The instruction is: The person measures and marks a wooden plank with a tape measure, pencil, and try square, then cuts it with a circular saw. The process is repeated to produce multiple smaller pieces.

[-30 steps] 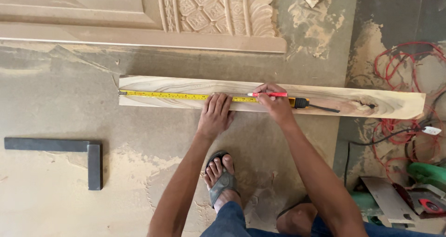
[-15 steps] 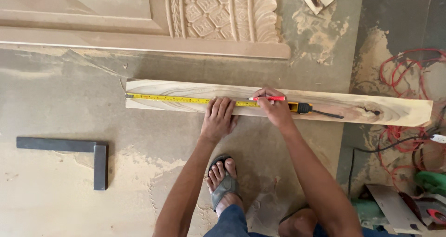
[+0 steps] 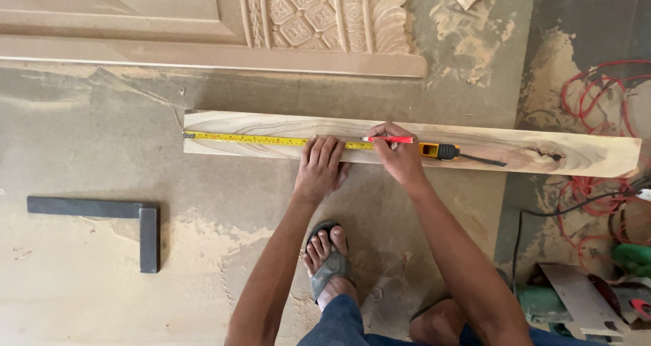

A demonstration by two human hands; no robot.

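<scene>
Plank (image 3: 285, 130) flat on the dusty floor, yellow tape measure (image 3: 271, 140) stretched along it | my left hand (image 3: 321, 170) spread, pinning tape so it can't slide | right hand (image 3: 400, 157) gripping red pencil (image 3: 390, 140), tip at tape edge | steel square (image 3: 135, 217) lies well apart.

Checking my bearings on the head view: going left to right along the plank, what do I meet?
Tape hook end → yellow tape blade → left hand → red pencil in the right hand → tape measure case → dark knot on the plank.
</scene>
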